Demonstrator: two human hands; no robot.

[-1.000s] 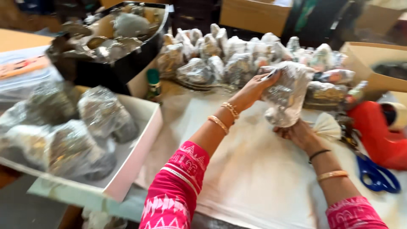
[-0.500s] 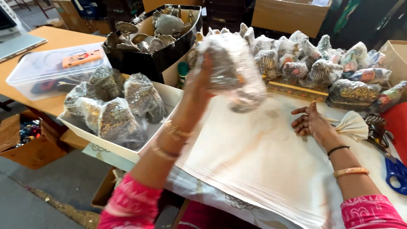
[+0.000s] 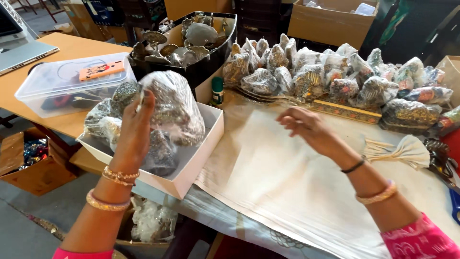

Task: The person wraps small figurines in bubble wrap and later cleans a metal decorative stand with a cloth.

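Left of frame: your left hand (image 3: 135, 125) clasped the clear-plastic-wrapped glittery bundle (image 3: 173, 108) above the white cardboard box (image 3: 196, 158) | centre: your right hand (image 3: 306, 125) hovered empty, fingers spread | risk: the slick wrap could have slipped, toppling the bundle past the full box's rim.

Pink patterned sleeves (image 3: 419, 240), gold bangles (image 3: 120, 175), a black wrist band (image 3: 353, 166).

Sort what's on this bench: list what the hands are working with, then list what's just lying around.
In use:
- left hand
- plastic-wrapped bundle it holds over the white box
- wrapped bundles already in that box
- right hand, empty, above the white paper sheet

Lying about:
- clear lidded tub
- small green-capped bottle
- blue scissors
- cardboard box
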